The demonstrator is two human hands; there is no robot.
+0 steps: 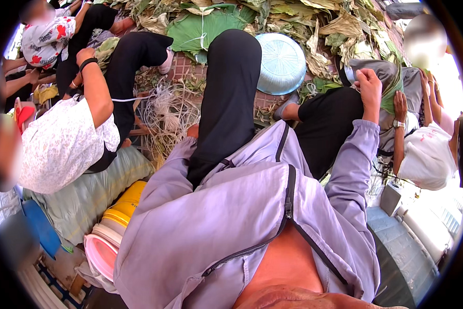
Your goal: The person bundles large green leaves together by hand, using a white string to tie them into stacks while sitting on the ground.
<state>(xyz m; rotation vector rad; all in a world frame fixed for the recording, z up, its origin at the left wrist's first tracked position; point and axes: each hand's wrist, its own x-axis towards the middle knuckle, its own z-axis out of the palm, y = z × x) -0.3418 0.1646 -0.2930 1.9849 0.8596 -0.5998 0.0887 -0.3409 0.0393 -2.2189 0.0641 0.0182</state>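
My left hand (192,132) is mostly hidden behind my raised left knee (232,62), so its fingers do not show. My right hand (368,85) is up beside my right leg (329,121), fingers curled in; whatever they may hold is unclear. A large green leaf (392,87) lies just right of that hand, near a co-worker's hands. Between and beyond my knees sits a pale blue round plastic basin (280,64). Tangled pale strings (159,110) lie left of my left hand, and a green leaf bundle tied with white string (216,26) rests ahead.
Co-workers sit at my left (69,139) and right (424,159). Dried leaves (324,31) cover much of the tiled ground. A stuffed sack (66,216), yellow bucket (126,201), pink tub (100,257) and blue plastic item (41,226) stand at my lower left.
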